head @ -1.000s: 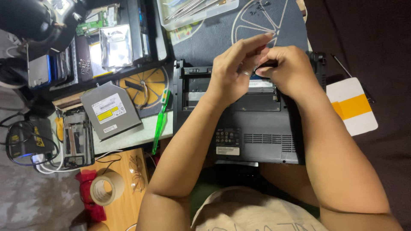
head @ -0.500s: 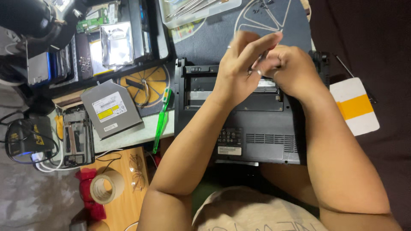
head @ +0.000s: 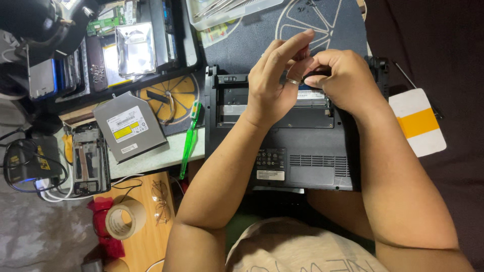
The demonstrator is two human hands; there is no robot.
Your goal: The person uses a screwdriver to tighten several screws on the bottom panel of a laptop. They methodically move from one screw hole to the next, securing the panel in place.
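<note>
A black laptop (head: 302, 151) lies upside down in front of me, its bottom cover off at the far end. My right hand (head: 348, 80) pinches a small memory module (head: 310, 93) with a white label in the open bay. My left hand (head: 275, 83), wearing a ring, rests right beside it. Its index and middle fingers are raised and spread, and a bent finger touches the module's edge. The fingertips of both hands meet over the bay and hide most of the slot.
Left of the laptop lie a green plastic pry tool (head: 189, 138), a silver optical drive (head: 129, 126) and an opened small device (head: 89, 161). A tape roll (head: 123, 219) and glasses (head: 160, 201) sit on a wooden board. A white and yellow card (head: 417, 123) lies at right, a bagged drive (head: 135, 48) at far left.
Both hands stay over the memory bay. The left hand's fingers have lifted and spread slightly, and the view has shifted a little.
</note>
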